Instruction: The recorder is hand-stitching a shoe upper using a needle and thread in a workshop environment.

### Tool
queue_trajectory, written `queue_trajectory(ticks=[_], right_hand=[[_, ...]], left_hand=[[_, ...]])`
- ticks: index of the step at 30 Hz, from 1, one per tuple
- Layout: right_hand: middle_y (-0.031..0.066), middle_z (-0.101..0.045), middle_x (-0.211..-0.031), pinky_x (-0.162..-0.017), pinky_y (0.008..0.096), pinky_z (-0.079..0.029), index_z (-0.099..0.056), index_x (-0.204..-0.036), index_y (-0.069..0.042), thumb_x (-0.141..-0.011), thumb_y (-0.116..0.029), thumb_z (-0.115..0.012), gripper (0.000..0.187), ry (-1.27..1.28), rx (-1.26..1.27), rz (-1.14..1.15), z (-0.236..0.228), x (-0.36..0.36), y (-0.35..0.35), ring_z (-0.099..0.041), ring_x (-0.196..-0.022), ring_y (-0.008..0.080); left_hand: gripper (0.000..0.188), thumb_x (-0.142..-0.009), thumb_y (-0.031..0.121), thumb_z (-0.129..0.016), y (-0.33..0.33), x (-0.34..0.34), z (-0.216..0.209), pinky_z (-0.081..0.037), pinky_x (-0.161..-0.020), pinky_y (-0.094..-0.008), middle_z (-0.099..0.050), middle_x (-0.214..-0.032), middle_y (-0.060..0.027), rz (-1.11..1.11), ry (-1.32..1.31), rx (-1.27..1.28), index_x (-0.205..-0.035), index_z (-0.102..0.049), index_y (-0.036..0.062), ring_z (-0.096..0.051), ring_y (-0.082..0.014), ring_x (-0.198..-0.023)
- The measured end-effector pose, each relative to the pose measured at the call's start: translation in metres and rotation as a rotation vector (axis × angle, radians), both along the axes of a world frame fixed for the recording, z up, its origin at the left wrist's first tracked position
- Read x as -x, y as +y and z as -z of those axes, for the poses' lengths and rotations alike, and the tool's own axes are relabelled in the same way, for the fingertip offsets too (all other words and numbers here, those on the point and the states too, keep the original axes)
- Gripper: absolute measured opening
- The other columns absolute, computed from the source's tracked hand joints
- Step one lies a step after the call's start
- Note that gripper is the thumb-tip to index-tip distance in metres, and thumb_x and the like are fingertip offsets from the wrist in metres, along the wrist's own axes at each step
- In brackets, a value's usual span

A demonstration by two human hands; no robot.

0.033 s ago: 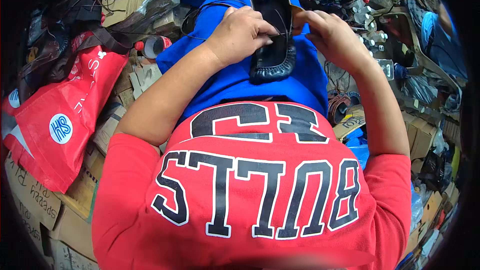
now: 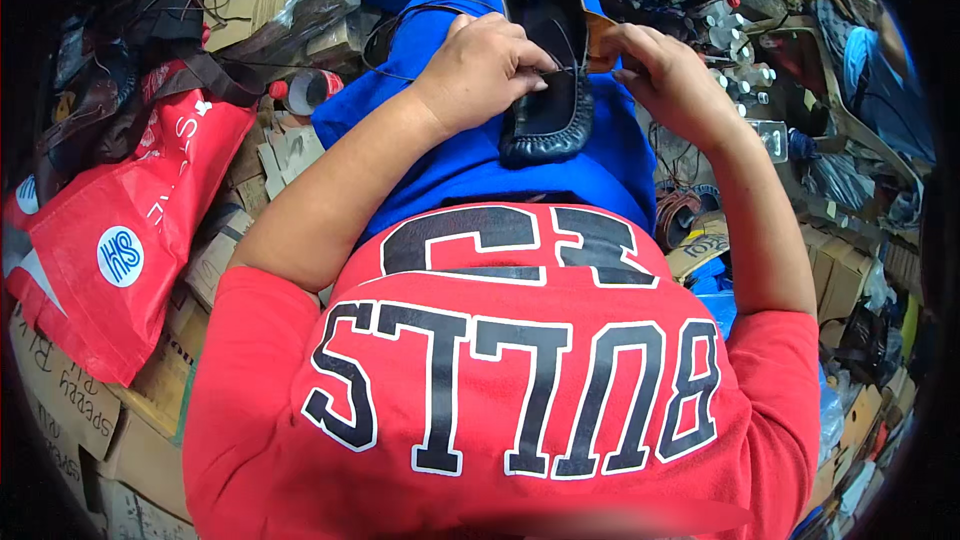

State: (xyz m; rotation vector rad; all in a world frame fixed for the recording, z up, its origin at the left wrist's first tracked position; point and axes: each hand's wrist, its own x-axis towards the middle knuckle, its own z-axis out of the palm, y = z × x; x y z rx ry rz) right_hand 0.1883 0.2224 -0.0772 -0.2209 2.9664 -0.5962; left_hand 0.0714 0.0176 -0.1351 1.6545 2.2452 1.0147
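Observation:
A black leather moccasin-style shoe (image 2: 545,145) with a puckered, gathered toe lies over the blue cloth on my lap, its toe toward me. My left hand (image 2: 482,70) reaches over its left rim, thumb and fingertips pinched together at a thin dark thread (image 2: 566,44) by the opening. At the shoe's right side a tan leather flap (image 2: 600,43) sticks out. Beside this flap is my right hand (image 2: 665,75), with curled fingers and the thumb bent in; what its fingertips hold, if anything, is too small to make out.
A red bag (image 2: 120,230) with dark straps lies at the left over cardboard boxes (image 2: 75,390). A bottle with a red cap (image 2: 305,92) lies beside my left forearm. Several clear bottles (image 2: 745,75) stand at the right, near a curved frame (image 2: 880,145). Dark cords (image 2: 400,20) loop left of the shoe.
My right hand has shifted slightly right, off the tan flap, which shows more fully. My left hand and the shoe are nearly unmoved.

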Motion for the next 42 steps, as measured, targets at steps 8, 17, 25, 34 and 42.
queue_trajectory(ticks=[8, 17, 25, 34, 42], right_hand=[[0.0, -0.053, -0.095, -0.083, 0.0239, -0.042, -0.051, -0.098, -0.005, -0.079, 0.011, -0.058, 0.026, -0.085, 0.724, 0.292, 0.037, -0.013, 0.014, -0.052, -0.093, 0.0091], [-0.0018, -0.053, -0.097, -0.089, 0.0235, -0.042, -0.052, -0.1, -0.005, -0.078, 0.012, -0.059, 0.029, -0.138, 0.936, 0.341, 0.062, -0.014, 0.024, -0.051, -0.096, 0.008], [-0.0013, -0.054, -0.096, -0.09, 0.0243, -0.042, -0.053, -0.098, -0.004, -0.077, 0.013, -0.058, 0.027, -0.143, 0.976, 0.347, 0.058, -0.012, 0.024, -0.052, -0.096, 0.009], [-0.0003, -0.056, -0.095, -0.09, 0.0256, -0.042, -0.055, -0.096, -0.004, -0.074, 0.013, -0.058, 0.028, -0.122, 0.842, 0.33, 0.049, -0.01, 0.023, -0.053, -0.096, 0.0102], [0.0002, -0.057, -0.095, -0.09, 0.0259, -0.043, -0.056, -0.095, -0.004, -0.073, 0.015, -0.055, 0.029, -0.118, 0.881, 0.32, 0.05, -0.011, 0.024, -0.054, -0.097, 0.0112]], left_hand=[[0.021, -0.071, 0.015, -0.072, -0.003, 0.001, 0.002, -0.034, -0.078, -0.0341, -0.062, -0.08, 0.0021, -0.014, 0.072, 0.003, -0.092, -0.071, 0.0194, -0.056, -0.0172, -0.085], [0.012, -0.071, 0.015, -0.07, 0.006, -0.001, 0.008, -0.033, -0.077, -0.0338, -0.062, -0.076, 0.0031, -0.063, 0.032, -0.03, -0.083, -0.071, 0.0183, -0.056, -0.0159, -0.084], [0.01, -0.071, 0.015, -0.07, 0.008, 0.004, 0.004, -0.033, -0.076, -0.0345, -0.058, -0.072, 0.0027, -0.05, 0.105, -0.092, -0.08, -0.07, 0.0172, -0.055, -0.0173, -0.08], [0.012, -0.069, 0.015, -0.071, 0.001, -0.006, -0.008, -0.034, -0.073, -0.0363, -0.056, -0.073, 0.0, -0.098, 0.158, -0.043, -0.081, -0.071, 0.0173, -0.054, -0.019, -0.079], [0.01, -0.072, 0.014, -0.069, 0.001, -0.015, -0.02, -0.034, -0.074, -0.0365, -0.056, -0.074, -0.0016, -0.09, 0.185, 0.03, -0.082, -0.071, 0.0143, -0.054, -0.0202, -0.079]])
